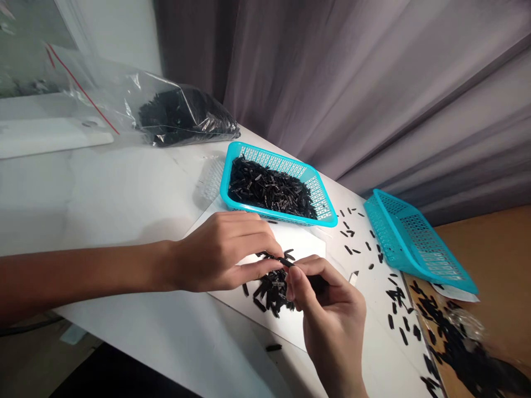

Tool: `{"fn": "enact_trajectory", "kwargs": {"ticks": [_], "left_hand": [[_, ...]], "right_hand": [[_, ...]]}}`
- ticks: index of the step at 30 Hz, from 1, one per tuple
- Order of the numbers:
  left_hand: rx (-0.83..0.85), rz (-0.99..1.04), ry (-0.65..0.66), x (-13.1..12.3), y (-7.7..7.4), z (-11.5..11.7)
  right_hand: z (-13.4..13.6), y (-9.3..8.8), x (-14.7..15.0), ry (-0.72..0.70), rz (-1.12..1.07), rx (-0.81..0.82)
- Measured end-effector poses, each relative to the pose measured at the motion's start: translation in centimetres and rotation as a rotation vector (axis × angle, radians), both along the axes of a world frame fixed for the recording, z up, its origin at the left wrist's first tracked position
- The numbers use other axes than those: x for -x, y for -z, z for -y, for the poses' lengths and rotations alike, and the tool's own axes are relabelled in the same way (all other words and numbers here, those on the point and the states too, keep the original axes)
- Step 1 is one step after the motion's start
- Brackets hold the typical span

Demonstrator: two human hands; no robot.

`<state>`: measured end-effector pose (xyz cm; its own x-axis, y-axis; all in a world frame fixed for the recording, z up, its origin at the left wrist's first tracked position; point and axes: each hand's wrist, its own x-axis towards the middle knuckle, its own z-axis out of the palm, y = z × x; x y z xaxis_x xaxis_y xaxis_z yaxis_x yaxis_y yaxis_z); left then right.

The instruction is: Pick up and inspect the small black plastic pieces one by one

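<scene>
My left hand [226,251] comes in from the left, its thumb and fingers pinched on one end of a small black piece [285,262]. The other end of that piece is between the thumb and forefinger of my right hand [332,309]; something dark shows in the curl of its fingers, too hidden to name. Below both hands, a pile of black pieces [271,296] lies on a white sheet [244,309]. Just beyond my left hand is a blue basket [280,214] filled with similar black pieces.
A clear bag [182,119] of black pieces lies at the back left. At the right, a second blue basket [435,273] tilts over the table edge. Loose pieces are scattered nearby, and more lie on a brown surface [489,249]. A grey curtain [352,83] hangs behind.
</scene>
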<state>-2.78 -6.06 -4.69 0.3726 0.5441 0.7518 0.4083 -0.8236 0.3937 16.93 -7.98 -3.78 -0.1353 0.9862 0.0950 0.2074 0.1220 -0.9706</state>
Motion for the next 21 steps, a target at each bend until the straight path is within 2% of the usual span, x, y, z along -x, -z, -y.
{"fn": "enact_trajectory", "kwargs": {"ticks": [9, 21], "left_hand": [[-0.009, -0.007, -0.001, -0.02, 0.11, -0.10], [-0.058, -0.013, -0.035, 0.08, 0.06, -0.04]], "right_hand": [[0.53, -0.82, 0.85, 0.091, 0.043, -0.073], [0.61, -0.67, 0.96, 0.071, 0.089, -0.281]]}}
